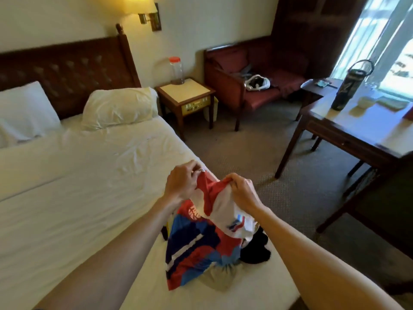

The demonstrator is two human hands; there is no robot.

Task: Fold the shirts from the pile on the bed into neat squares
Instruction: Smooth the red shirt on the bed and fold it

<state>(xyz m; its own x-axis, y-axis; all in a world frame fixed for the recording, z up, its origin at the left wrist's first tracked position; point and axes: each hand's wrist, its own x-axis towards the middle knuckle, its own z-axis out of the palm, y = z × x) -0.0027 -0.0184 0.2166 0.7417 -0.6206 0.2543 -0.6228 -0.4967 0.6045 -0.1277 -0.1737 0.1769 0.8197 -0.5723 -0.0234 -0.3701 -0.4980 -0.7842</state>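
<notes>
White sheets are covering the bed that is filling the left and centre of the frame, with 2 pillows lying against the dark headboard at upper left. At lower centre, a red, white and blue shirt is being held up above the pile of clothes near the bed's right edge. Its red top edge is being pinched by the left hand, fingers curled, and by the right hand just beside it. A jar is standing on the nightstand at upper centre.
</notes>
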